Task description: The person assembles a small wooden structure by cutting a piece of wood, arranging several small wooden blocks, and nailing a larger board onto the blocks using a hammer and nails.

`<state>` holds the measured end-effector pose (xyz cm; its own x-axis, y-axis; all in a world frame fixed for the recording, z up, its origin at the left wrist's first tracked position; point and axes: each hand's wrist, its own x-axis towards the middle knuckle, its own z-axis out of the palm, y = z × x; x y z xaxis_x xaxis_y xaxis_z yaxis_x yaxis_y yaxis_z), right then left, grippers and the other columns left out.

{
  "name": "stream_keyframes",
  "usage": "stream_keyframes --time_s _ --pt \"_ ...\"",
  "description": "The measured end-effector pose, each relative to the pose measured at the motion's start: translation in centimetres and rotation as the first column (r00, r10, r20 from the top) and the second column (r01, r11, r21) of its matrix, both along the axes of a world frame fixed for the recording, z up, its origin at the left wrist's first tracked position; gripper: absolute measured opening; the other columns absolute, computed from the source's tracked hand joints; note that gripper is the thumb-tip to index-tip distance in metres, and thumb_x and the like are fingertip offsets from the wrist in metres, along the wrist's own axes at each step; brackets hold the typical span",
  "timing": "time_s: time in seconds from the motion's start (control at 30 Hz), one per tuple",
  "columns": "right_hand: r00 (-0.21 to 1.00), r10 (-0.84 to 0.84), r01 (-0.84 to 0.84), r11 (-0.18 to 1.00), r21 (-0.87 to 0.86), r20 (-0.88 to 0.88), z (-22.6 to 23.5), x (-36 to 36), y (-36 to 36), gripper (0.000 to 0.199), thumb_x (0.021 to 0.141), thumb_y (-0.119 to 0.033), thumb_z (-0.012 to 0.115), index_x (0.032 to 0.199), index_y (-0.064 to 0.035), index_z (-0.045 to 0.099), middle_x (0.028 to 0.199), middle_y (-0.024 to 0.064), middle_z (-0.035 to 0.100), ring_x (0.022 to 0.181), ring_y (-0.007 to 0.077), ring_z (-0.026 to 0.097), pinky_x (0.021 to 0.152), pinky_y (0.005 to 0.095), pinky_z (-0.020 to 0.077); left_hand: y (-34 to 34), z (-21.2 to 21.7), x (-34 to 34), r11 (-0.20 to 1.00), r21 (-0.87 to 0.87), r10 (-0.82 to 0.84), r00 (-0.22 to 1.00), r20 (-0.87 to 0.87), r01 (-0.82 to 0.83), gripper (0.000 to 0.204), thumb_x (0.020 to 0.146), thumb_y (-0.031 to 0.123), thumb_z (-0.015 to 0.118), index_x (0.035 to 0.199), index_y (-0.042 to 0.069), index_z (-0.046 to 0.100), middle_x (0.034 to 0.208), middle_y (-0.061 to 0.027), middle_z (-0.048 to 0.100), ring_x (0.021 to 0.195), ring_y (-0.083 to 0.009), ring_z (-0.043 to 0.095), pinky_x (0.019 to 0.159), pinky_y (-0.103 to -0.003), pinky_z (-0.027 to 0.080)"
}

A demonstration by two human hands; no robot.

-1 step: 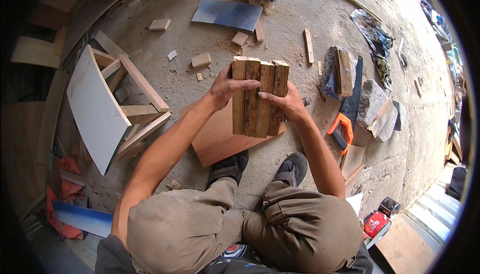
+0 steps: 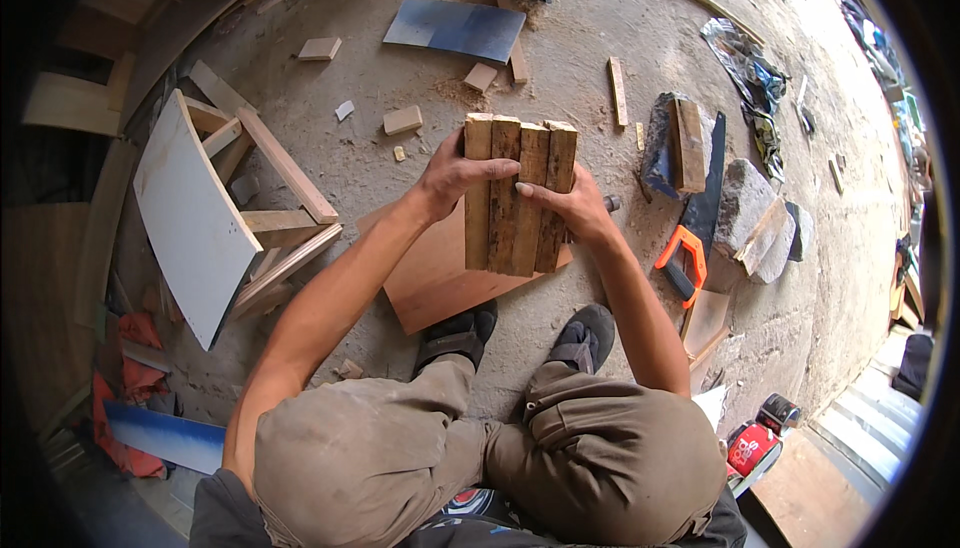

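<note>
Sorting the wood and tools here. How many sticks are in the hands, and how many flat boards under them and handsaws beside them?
Sticks held upright between left hand and right hand: 4
Board under them: 1
Handsaw, orange handle: 1
Total: 6

Orange-handled handsaw (image 2: 693, 228) right; white panel (image 2: 190, 223) left; blue sheet (image 2: 455, 30) ahead.

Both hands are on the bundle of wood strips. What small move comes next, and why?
Probably tap the strips level. The left hand and right hand clamp four strips side by side above the board, but their top ends look slightly stepped, so evening them seems the likely next touch.
</note>
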<state>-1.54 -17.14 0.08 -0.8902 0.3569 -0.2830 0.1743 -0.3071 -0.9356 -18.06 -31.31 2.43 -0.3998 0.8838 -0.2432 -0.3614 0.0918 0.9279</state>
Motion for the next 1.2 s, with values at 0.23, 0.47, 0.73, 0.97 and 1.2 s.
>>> stream_keyframes --time_s 0.23,0.47,0.73,0.97,1.2 --pt "0.999 -0.033 0.032 0.998 -0.056 -0.02 -1.1 0.3 -0.6 0.069 0.079 -0.026 0.086 0.132 -0.0003 0.051 0.122 0.0136 0.064 0.114 0.0229 0.062 0.098 0.0373 0.0511 -0.1 0.2 0.6 0.998 -0.063 0.001 1.0 -0.012 -0.002 0.053 0.073 0.021 0.082 0.118 0.002 0.061 0.111 -0.0082 0.066 0.103 -0.0183 0.062 0.094 -0.034 0.048" --pt "1.0 0.002 -0.002 1.0 0.03 -0.001 0.1 0.1 0.2 0.069 0.077 -0.023 0.087 0.132 -0.0005 0.052 0.122 0.0134 0.064 0.115 0.0224 0.062 0.099 0.0375 0.0501 -0.2 0.2 1.2 0.999 -0.036 0.031 0.999 0.026 -0.03 0.052 0.073 0.023 0.08 0.116 0.001 0.062 0.108 -0.0077 0.066 0.102 -0.0178 0.061 0.092 -0.033 0.047" --pt "0.999 -0.004 0.008 0.997 -0.071 0.053 -0.1 0.2 -0.5 0.063 0.077 -0.019 0.087 0.129 -0.0008 0.055 0.12 0.0121 0.065 0.109 0.0214 0.064 0.096 0.036 0.0513 -0.1 -0.8 0.8 0.993 -0.117 0.027 0.994 0.11 -0.014 0.049 0.074 0.023 0.079 0.115 0.001 0.063 0.107 -0.008 0.066 0.1 -0.0191 0.062 0.09 -0.034 0.05" --pt "0.999 -0.004 0.008 0.993 -0.117 0.036 -0.5 0.0 -1.0 0.065 0.077 -0.017 0.087 0.13 -0.0006 0.053 0.118 0.011 0.065 0.109 0.021 0.064 0.096 0.036 0.0511 -0.3 -0.6 1.0 0.983 -0.178 0.075 0.99 0.116 -0.053 0.05 0.075 0.023 0.079 0.116 0.002 0.062 0.109 -0.0088 0.066 0.102 -0.0199 0.063 0.091 -0.035 0.05" --pt "0.996 0.051 -0.052 0.999 -0.01 -0.073 -0.8 0.5 -0.2 0.073 0.073 -0.009 0.088 0.134 -0.0035 0.049 0.125 0.0094 0.063 0.116 0.0204 0.06 0.101 0.037 0.0489 -0.4 -1.4 0.5 0.997 0.073 -0.009 0.989 -0.148 0.02 0.061 0.072 0.014 0.088 0.123 0.003 0.057 0.116 -0.0073 0.066 0.109 -0.0168 0.061 0.096 -0.034 0.05"
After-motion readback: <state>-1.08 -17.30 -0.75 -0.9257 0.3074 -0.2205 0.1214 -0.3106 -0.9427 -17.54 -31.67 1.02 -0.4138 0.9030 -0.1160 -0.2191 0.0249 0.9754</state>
